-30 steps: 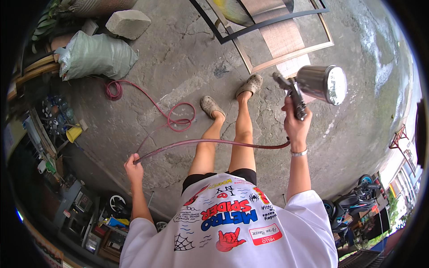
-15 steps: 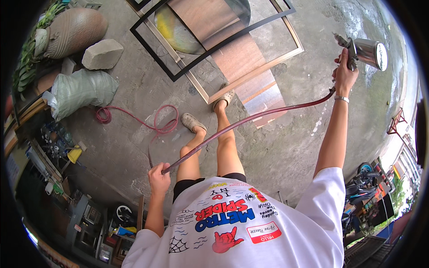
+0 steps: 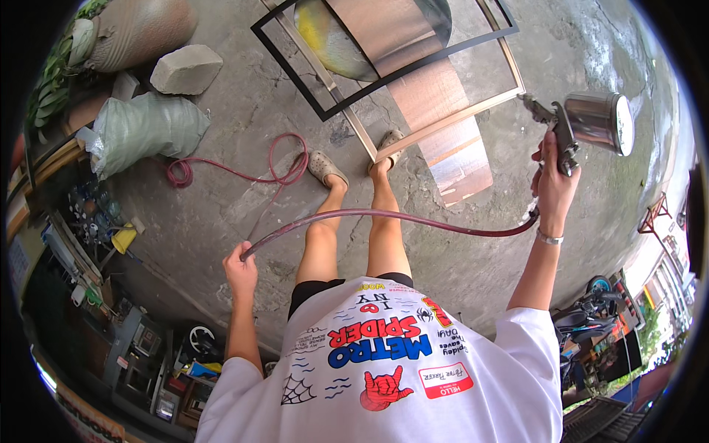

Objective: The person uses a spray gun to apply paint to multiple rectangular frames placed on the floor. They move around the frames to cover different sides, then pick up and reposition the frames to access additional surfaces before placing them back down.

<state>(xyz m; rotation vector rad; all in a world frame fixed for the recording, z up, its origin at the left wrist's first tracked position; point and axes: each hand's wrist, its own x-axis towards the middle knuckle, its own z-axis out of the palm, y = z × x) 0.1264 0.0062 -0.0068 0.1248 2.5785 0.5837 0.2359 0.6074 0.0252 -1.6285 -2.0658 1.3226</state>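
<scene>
One silver cup (image 3: 597, 122), contents hidden

Pale sack (image 3: 151, 131), rough stone block (image 3: 186, 70) near it, large brown jar (image 3: 144, 33), green leaves (image 3: 50, 111), dark motorcycle (image 3: 588, 316)

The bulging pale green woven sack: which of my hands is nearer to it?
Left. In the picture, your left hand, gripping the dark red flexible hose, is below and right of the sack; your right hand, holding the silver metal spray gun, is much farther right.
</scene>
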